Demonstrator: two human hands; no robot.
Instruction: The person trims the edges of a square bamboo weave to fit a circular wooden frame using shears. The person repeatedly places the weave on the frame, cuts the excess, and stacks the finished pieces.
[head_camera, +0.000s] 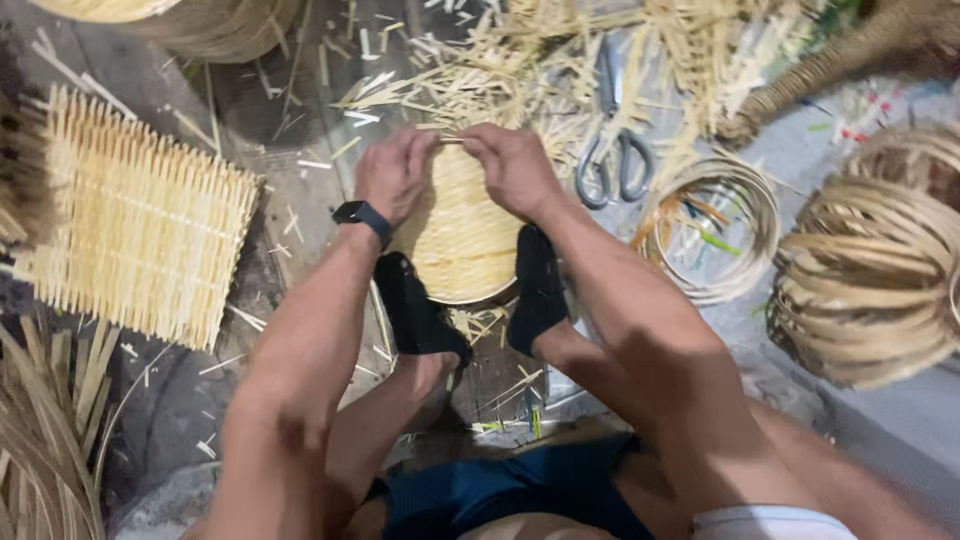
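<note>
A round woven bamboo tray (458, 240) stands between my two feet in black socks (418, 310), which clamp its lower rim. My left hand (395, 172), with a black watch on the wrist, grips the tray's upper left edge. My right hand (513, 165) grips the upper right edge. The fingertips of both hands meet at the top of the rim, where they pinch a thin bamboo strip (450, 137). The far side of the rim is hidden behind my fingers.
A square woven bamboo mat (140, 225) lies at the left. Grey scissors (612, 150) lie among bamboo offcuts (480, 70) beyond my hands. A coil of bamboo strips (715, 225) and a stack of bamboo hoops (875, 265) sit at the right. Long strips (40, 430) fan out at lower left.
</note>
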